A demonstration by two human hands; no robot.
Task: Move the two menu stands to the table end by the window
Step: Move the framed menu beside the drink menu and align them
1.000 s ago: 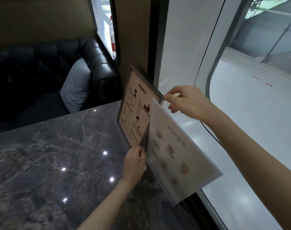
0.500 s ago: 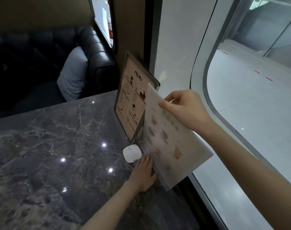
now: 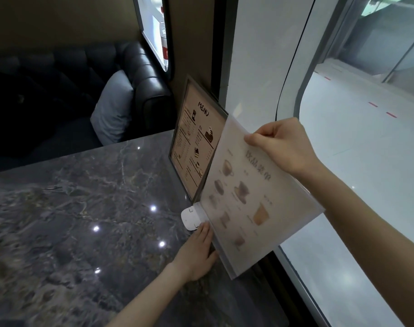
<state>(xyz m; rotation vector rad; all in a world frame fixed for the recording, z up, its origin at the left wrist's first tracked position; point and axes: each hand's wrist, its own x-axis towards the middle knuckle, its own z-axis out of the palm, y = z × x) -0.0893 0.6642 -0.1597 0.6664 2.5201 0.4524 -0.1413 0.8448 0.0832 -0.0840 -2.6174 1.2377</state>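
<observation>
Dark marble table [image 3: 88, 208], polished, with ceiling lights reflected in its top; its right edge runs along the window [image 3: 342, 161], and both task items sit at that edge toward the far right corner. Black tufted sofa [image 3: 135, 74] with grey cushion [image 3: 114, 107] beyond the far edge. White menu stand [image 3: 250, 199]: frosted, semi-transparent upright sheet printed with pale brown cups and drinks, long axis running along the right edge, tilted out toward the window at its top, its near bottom corner overhanging the table edge. Brown menu stand [image 3: 196, 142]: dark-framed panel headed "MENU", upright, nearest the far right corner, just behind the white sheet, which overlaps its right side. Right hand [image 3: 283, 145]: at the white stand's top edge, fingers curled over and thumb in front, pinched on the sheet; the stand hangs below and forward of this grip. Left hand [image 3: 196, 251]: lower, flat at the foot of the white stand, fingers together and extended against its base; whether it grips or merely steadies cannot be told. Small white rounded pad [image 3: 189, 218]: lies on the table touching the left fingertips, partly under the white sheet. Judgement: the white stand wants righting and seating inboard of the edge; the left hand is nearer its foot, the right governs the tilt.
</observation>
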